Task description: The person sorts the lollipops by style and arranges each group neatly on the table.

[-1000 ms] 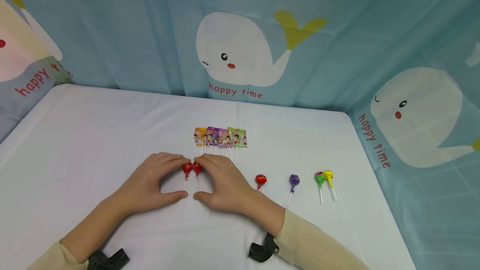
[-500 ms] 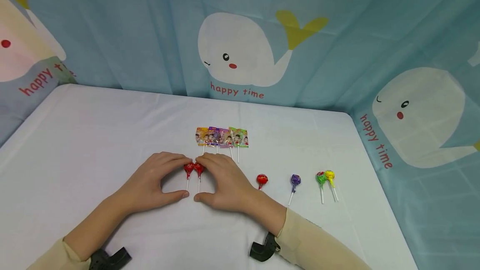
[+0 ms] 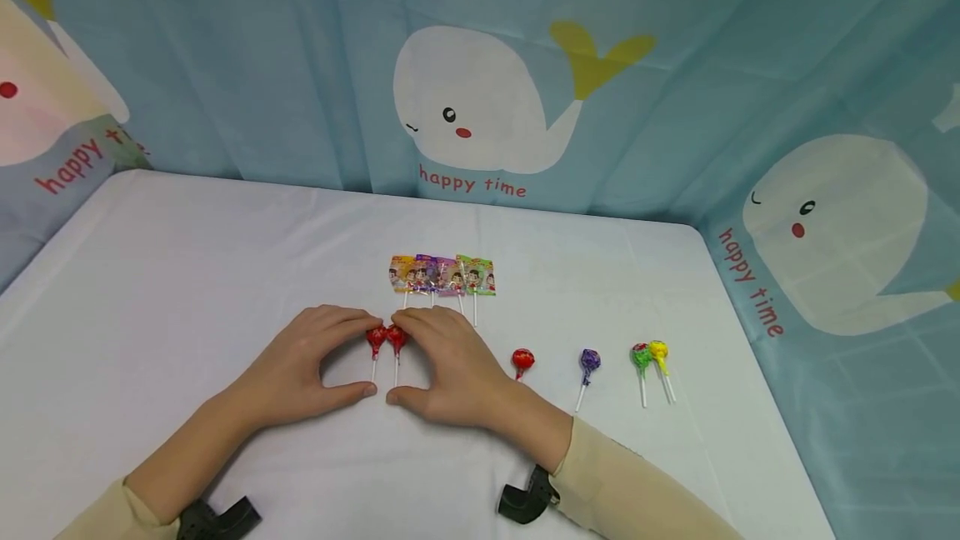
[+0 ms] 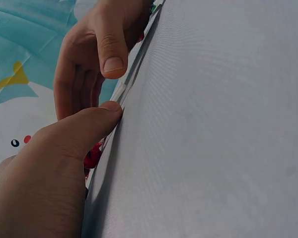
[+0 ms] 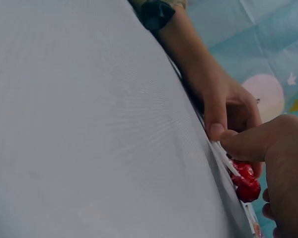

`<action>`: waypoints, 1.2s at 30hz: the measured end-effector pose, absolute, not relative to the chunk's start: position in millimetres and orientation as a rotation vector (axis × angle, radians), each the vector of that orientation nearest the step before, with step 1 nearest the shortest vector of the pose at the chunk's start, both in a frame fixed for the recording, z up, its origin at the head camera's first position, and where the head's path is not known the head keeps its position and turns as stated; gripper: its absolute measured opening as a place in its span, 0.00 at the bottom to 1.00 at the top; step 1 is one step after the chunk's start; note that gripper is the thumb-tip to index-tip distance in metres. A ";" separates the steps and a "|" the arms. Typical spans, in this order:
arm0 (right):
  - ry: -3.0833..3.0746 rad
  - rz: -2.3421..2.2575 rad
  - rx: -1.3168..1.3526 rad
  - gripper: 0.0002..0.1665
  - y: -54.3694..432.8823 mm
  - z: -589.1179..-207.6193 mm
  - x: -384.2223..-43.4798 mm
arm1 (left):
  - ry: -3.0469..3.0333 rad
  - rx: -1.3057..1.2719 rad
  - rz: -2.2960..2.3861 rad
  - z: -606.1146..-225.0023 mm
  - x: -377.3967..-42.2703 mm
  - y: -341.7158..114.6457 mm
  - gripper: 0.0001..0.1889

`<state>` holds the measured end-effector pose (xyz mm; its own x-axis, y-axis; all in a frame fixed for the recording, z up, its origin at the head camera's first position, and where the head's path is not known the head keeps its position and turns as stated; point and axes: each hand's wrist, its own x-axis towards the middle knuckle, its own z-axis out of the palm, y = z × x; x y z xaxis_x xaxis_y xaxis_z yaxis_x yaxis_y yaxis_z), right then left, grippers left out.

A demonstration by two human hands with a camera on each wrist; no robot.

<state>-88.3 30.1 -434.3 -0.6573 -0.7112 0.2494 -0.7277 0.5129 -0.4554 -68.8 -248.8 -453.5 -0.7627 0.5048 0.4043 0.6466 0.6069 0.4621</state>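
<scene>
Two red-wrapped lollipops lie side by side on the white cloth in the head view, heads close together and sticks toward the person. My left hand [image 3: 296, 369] holds the left red lollipop [image 3: 377, 337] lengthwise, fingertips at its head and thumb by the stick's end. On the other side my right hand [image 3: 450, 365] has the right red lollipop [image 3: 396, 337] in the same way between fingers and thumb. Both wrist views show the thumbs close together low over the cloth; a red wrapper [image 4: 92, 156] is partly hidden behind the left hand, and red wrappers [image 5: 247, 187] show beside the right thumb.
Behind the hands lies an overlapping row of flat-bagged lollipops [image 3: 442, 275]. To the right are another red lollipop [image 3: 522, 360], partly hidden by the right wrist, a purple one [image 3: 589, 361], a green one [image 3: 641, 357] and a yellow one [image 3: 658, 352]. A whale-print curtain [image 3: 315, 90] borders the table.
The right red lollipop's stick has turned slightly and now lies more nearly parallel to the left one. Both hands keep almost the same place; the head view shifts a little.
</scene>
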 end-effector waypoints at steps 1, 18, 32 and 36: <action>-2.699 0.833 1.290 0.52 30.2 -433.6 -87.8 | -2.600 -0.947 -0.887 -453.6 -68.6 -249.3 0.44; -2.660 0.772 1.265 0.52 54.6 -424.5 -75.4 | -2.604 -0.940 -0.869 -455.5 -67.3 -249.3 0.45; -2.661 0.711 1.162 0.53 88.4 -421.5 -71.6 | -2.622 -0.933 -0.864 -454.6 -67.0 -247.8 0.45; -2.683 0.729 1.131 0.53 103.8 -421.3 -68.3 | -2.629 -0.926 -0.856 -454.0 -66.7 -248.7 0.46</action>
<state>-68.3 103.8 -421.3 -0.7076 -0.6363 0.3073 -0.7043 0.6000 -0.3794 -66.7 -248.7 -454.0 -0.7753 0.5000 0.3859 0.6313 0.6305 0.4516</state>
